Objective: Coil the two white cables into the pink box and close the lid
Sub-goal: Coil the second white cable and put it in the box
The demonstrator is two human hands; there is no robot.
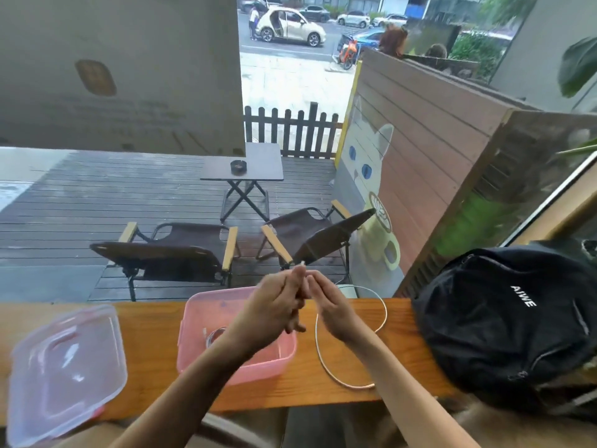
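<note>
At the centre of the frame, above the wooden counter [155, 321], the left hand [274, 305] and right hand [332, 310] meet, fingers curled, pinching one end of a white cable [318, 344] whose tip pokes up just above the fingertips. The rest of the cable drops in a loose loop to lower right of the hands, lying on the counter. The pink box [226, 367] sits open just below the left hand, a coiled cable [215, 335] inside. Its clear lid [64, 370] lies at lower left.
</note>
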